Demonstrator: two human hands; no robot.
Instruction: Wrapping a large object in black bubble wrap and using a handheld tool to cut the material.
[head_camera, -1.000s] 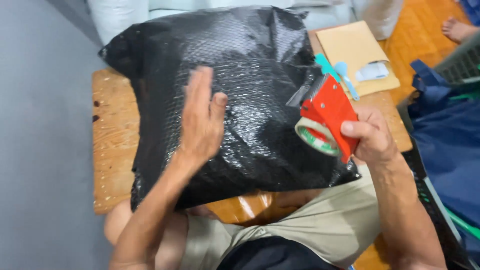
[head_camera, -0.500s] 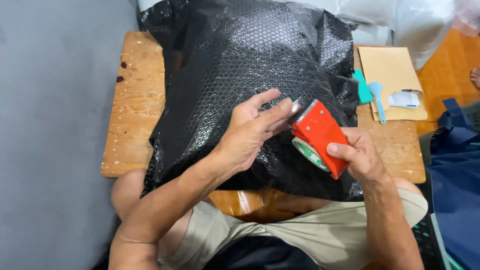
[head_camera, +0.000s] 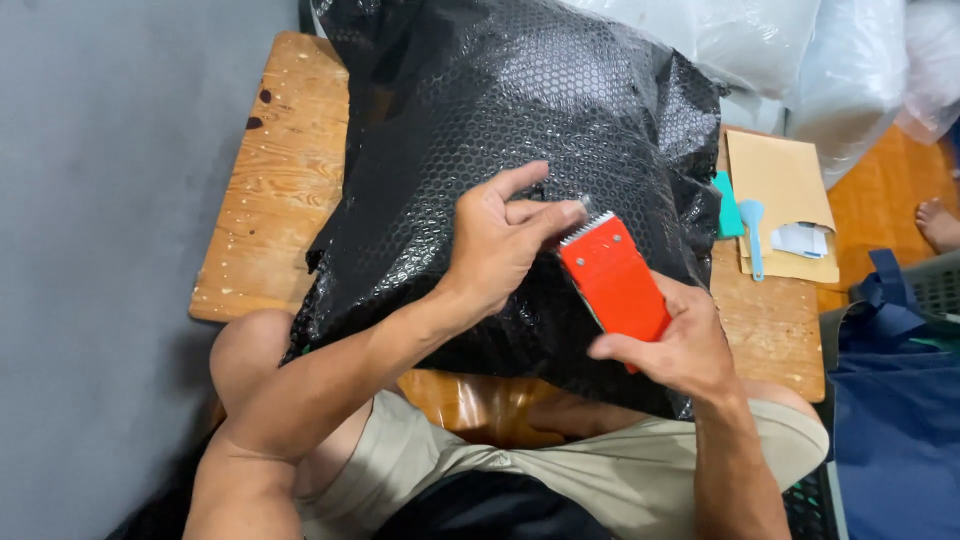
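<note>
- Black bubble-wrapped parcel (head_camera: 480, 150): bulky, glossy, pillow-shaped, lies on the wooden table (head_camera: 275, 200) and covers most of its middle; near end overhangs the table's 6 o'clock edge above the person's knees.
- Red tape dispenser (head_camera: 615, 280): flat red body, serrated cutter at its 12 o'clock end, resting on the parcel's 4 o'clock area.
- Right hand (head_camera: 680, 345): grip wrapped tight round the dispenser's lower end, thumb across the red face.
- Left hand (head_camera: 500, 240): fingers pressed together, pinching at the cutter tip just beside the teeth; palm rests on the parcel. Tape itself too clear to make out.
- Edges: bare table strip at 9 o'clock, grey floor (head_camera: 90, 250) beyond it.
- At 3 o'clock: brown envelope (head_camera: 775, 180), teal tool (head_camera: 752, 235) and white slip (head_camera: 800, 240) near the parcel's side.
- Blue bag (head_camera: 900, 400) at 4 o'clock, clear plastic bags (head_camera: 800, 60) at 1 o'clock; tightest on that side.
</note>
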